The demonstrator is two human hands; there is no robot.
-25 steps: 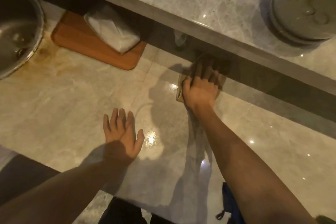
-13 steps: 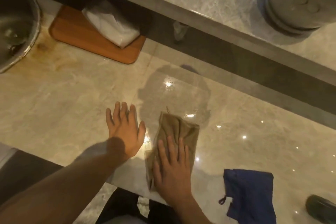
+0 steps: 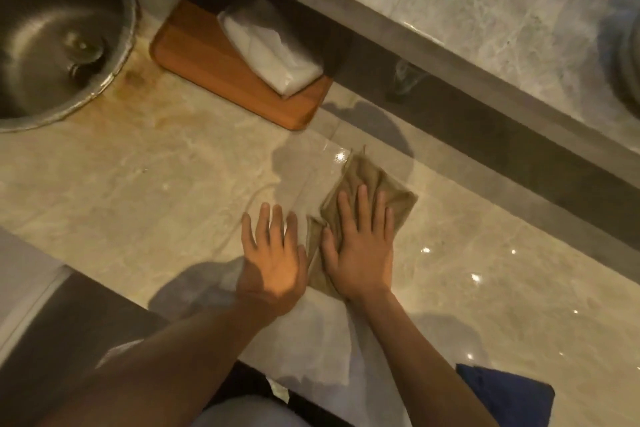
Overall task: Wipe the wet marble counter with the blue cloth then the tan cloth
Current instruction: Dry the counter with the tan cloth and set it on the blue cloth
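Note:
The tan cloth lies crumpled on the glossy beige marble counter. My right hand presses flat on the cloth's near half, fingers spread. My left hand rests flat on the bare counter just left of it, fingers apart, holding nothing. The blue cloth lies at the counter's near edge, to the right of my right forearm. A grey wet-looking patch shows on the marble beyond my left hand.
A round steel sink sits at the far left with brownish stains beside it. A wooden board carries a white tissue pack under a raised marble ledge. A dark recess runs below that ledge.
My right hand slid the tan cloth from the back ledge to the near edge, then outward again beside my left hand. My left hand stayed planted. The view shifted, showing more sink.

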